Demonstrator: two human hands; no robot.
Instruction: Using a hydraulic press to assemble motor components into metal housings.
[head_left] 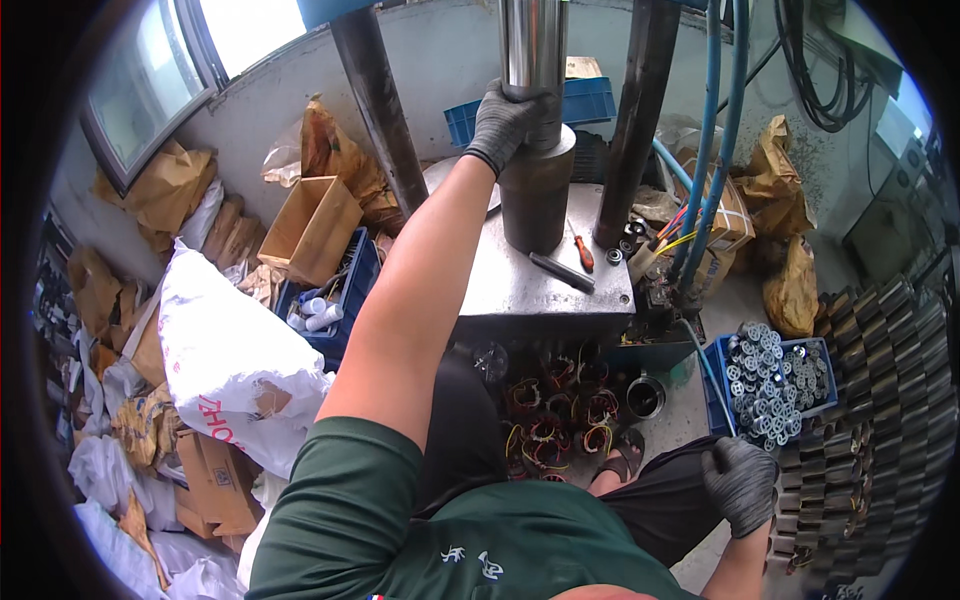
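My left hand (508, 120), in a grey glove, is wrapped round the upper part of an upright metal cylinder (545, 128) just under the shiny press ram (535, 45). Beneath it a thicker dark metal cylinder (533, 205) stands on the steel press table (480, 280). A screwdriver (582, 250) with an orange handle and a dark round bar (562, 271) lie on the table beside its base. Low on the right, my gloved right hand (740, 485) is closed at my knee. A thin pale-blue rod or hose (712, 380) runs down to it; what its fingers hold is hidden.
Dark press columns (380, 110) flank the ram, with blue hoses (715, 140) at the right. Wire-wound motor parts (545, 425) lie under the table. Blue bins (715, 400) of grey round parts and stacked metal sleeves (870, 400) fill the right. A white sack (225, 350) stands left.
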